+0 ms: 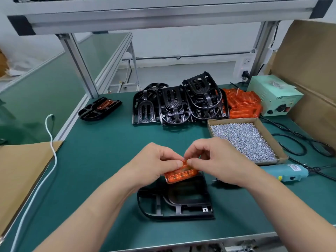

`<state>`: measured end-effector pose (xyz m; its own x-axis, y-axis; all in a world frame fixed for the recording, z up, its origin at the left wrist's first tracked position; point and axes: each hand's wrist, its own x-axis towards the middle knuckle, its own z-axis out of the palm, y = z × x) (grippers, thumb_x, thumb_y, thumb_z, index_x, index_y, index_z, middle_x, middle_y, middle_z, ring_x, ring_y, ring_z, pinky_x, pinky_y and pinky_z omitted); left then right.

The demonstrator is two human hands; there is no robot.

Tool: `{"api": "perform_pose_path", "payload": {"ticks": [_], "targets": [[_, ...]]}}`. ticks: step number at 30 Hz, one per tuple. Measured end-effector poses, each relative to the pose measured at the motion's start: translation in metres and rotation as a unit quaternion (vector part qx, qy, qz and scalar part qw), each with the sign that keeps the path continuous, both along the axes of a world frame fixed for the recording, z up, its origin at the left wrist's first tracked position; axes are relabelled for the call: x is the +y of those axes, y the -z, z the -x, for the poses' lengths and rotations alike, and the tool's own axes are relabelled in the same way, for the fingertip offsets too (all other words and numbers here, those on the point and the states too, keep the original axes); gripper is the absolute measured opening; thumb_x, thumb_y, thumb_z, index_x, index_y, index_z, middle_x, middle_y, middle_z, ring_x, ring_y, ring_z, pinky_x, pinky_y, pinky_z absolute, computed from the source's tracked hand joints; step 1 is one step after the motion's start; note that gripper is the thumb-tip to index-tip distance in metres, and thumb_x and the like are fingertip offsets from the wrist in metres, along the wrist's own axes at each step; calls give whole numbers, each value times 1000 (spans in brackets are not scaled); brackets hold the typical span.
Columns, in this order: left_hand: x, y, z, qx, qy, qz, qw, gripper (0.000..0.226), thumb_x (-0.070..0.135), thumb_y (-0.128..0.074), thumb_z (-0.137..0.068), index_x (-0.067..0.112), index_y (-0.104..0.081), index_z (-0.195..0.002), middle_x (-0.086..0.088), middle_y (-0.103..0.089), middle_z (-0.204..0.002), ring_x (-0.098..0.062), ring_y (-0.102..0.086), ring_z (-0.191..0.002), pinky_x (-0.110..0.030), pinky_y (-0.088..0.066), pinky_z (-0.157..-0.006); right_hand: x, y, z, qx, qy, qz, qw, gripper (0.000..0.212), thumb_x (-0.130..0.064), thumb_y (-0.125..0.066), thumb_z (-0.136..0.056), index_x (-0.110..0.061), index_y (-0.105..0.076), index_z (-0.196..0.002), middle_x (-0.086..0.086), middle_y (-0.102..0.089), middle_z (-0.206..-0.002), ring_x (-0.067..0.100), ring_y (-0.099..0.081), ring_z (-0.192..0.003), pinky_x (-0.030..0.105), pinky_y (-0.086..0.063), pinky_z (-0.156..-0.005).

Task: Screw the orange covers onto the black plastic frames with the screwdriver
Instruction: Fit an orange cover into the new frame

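Both grips pinched one orange cover (181, 174) between them. The left grip (156, 159) held its upper left end with thumb and forefinger, and the right grip (216, 159) nipped the upper edge just beside it, fingers curled tight. Whether a screw sat between those fingertips was too small to tell.

The cover hung tilted, its lower edge touching or just above the far end of a black frame (181, 202), which lay flat near the front edge of the desk (109, 160).

The step in hand looked like seating the cover in its place on the frame. Doing it well would mean levelling the cover first, lining its holes over the frame's bosses and pressing it down flush before any screw went in, since a cocked cover would likely cross-thread.

One grip should then pin cover and frame together while the other fetched a screw from the carton (232, 121) toward the right edge. The screwdriver (289, 172) lay just in front of that carton, its tip close to the right forearm.
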<state>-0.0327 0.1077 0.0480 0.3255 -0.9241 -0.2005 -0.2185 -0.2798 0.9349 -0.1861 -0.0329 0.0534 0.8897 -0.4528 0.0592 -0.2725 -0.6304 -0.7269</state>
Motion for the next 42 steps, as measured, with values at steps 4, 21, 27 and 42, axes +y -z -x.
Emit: {"api": "perform_pose_path", "payload": {"ticks": [4,21,27,42], "targets": [[-2,8,6,-29,11,-21,999,10,12,-71,-89,17,-79,-91,-2,-77,-84,-7,-67,-74,-22,-53,-75,2,7,2,37,13,2,999,10,-24,-79,-84,-21,-73,-77,-8,-68,-64,1,-58,-58,17,-43,-58],[17,27,-4,-150,-28,-24,988,17,12,-78,-82,29,-80,-81,4,-62,-92,-6,-61,-89,-24,-44,-88,6,32,9,116,31,103,987,15,-39,-79,-85,-28,-75,-77,-10,-55,-78,8,-50,-77,31,-37,-71],[19,29,1,-191,-3,-21,981,23,15,-80,-80,38,-78,-81,9,-59,-95,-1,-55,-95,-17,-40,-89,7,32,13,136,0,141,981,19,-40,-75,-88,-29,-67,-75,-10,-54,-84,8,-50,-82,31,-35,-70],[23,31,10,-314,43,-49,947,13,26,-78,-82,39,-75,-79,19,-55,-96,-1,-44,-106,-24,-36,-94,10,23,7,155,-84,240,955,15,-40,-64,-94,-28,-63,-85,-11,-42,-83,15,-53,-100,33,-41,-73]]}}
